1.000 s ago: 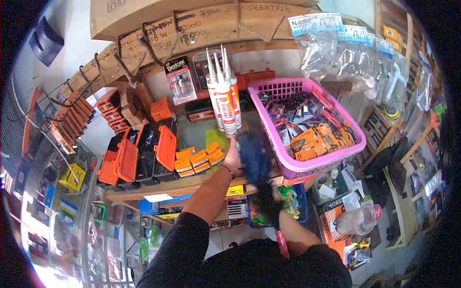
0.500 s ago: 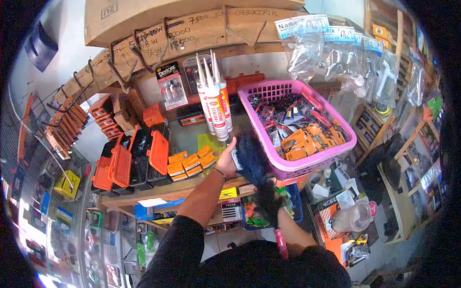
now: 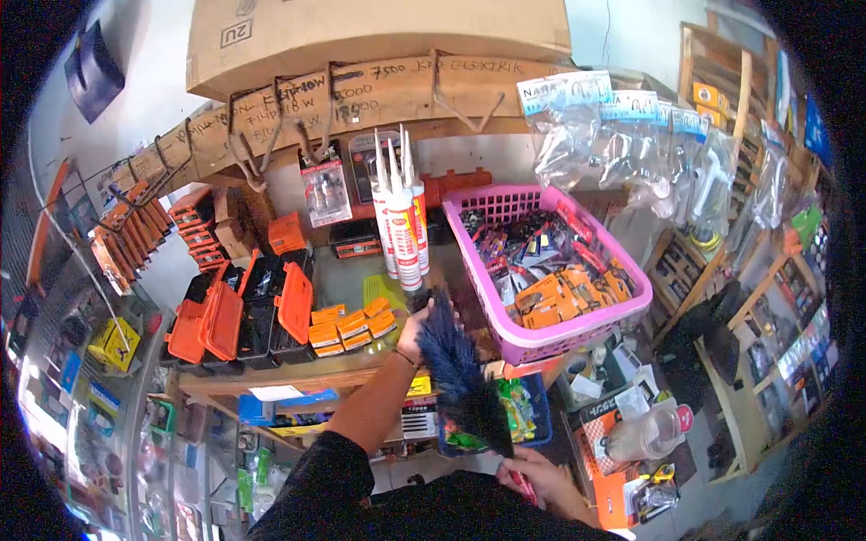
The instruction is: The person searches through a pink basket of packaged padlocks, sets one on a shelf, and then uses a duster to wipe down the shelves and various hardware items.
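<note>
My right hand [image 3: 546, 482] is closed around the red-pink handle of a feather duster [image 3: 462, 370] with dark blue and black bristles. The bristles point up and away from me, their tip against my left hand [image 3: 413, 336]. That hand is raised over the shelf edge with its fingers curled and partly covered by the bristles. A dark shape shows at its fingertips, too hidden to name. Just beyond it stand white sealant tubes [image 3: 406, 239] with long nozzles. To the right is a pink basket [image 3: 564, 326] of packaged small items.
Small orange boxes [image 3: 354, 326] and black-orange cases [image 3: 295, 302] sit left on the shelf [image 3: 361, 368]. Plastic bags [image 3: 577, 149] hang at upper right, below a cardboard box [image 3: 379, 45]. A blue basket [image 3: 538, 442] and a clear jar [image 3: 645, 435] are lower down.
The duster has come down and toward me, with my right hand lower on its handle. My left hand has shifted slightly left and down. The whole view has tilted upward.
</note>
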The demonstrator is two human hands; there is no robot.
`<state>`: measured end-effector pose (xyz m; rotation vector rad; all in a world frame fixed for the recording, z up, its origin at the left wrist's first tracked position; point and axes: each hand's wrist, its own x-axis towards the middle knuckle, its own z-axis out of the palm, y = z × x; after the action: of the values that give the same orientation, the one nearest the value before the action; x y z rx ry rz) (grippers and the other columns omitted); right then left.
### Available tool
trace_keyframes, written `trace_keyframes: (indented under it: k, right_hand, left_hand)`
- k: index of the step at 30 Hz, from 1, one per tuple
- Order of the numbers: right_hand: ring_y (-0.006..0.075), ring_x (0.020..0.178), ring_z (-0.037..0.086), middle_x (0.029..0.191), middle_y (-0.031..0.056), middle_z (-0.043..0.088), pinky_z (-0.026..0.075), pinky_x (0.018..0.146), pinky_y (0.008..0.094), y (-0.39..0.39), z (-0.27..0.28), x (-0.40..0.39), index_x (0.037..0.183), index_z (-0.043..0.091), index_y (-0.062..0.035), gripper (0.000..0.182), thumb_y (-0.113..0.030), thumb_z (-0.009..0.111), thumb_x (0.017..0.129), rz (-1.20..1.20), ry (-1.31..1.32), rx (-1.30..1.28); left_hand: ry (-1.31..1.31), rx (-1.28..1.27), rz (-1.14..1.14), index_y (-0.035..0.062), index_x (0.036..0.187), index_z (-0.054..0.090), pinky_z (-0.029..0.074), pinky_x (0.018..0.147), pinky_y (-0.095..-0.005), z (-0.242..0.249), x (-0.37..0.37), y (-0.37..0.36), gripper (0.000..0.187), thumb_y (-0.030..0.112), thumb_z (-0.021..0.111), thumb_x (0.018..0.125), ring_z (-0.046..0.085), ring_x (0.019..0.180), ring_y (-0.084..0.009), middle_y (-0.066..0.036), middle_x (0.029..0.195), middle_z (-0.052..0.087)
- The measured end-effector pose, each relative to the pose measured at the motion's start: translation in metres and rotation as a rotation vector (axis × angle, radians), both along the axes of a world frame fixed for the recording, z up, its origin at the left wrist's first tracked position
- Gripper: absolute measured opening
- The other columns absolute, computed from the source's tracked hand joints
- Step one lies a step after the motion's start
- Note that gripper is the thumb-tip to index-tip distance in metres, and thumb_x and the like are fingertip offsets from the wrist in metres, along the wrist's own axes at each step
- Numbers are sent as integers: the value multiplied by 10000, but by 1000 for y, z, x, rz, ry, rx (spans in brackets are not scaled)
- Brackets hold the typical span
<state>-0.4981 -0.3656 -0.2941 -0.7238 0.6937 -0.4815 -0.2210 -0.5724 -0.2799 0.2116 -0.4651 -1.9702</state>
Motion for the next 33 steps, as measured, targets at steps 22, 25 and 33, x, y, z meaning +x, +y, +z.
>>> trace_keyframes:
  k: [22, 25, 33]
  right_hand:
    - [146, 398, 389, 532, -9, 437, 320, 381, 282, -146, 54, 113, 754, 499, -87, 230, -305, 472, 822, -239, 154, -109]
    - [166, 395, 400, 528, 17, 447, 359, 378, 322, -150, 45, 117, 719, 499, -82, 284, -354, 482, 797, -323, 386, -106]
    - [299, 701, 578, 680, 155, 589, 445, 619, 373, -91, 92, 128, 767, 579, -20, 365, -384, 551, 741, -202, 1498, -1401]
  left_hand:
    - [-454, 386, 202, 106, 1048, 492, 401, 602, -280, -82, 68, 299, 468, 506, 368, 838, 482, 686, -143, -5, 773, 503]
    - [-505, 300, 220, 96, 1062, 486, 403, 637, -275, -99, 82, 312, 389, 405, 483, 827, 489, 721, -123, 5, 796, 506]
    - [-480, 41, 281, 86, 940, 487, 351, 540, -223, -116, 101, 322, 232, 266, 558, 813, 413, 626, -49, 57, 719, 446]
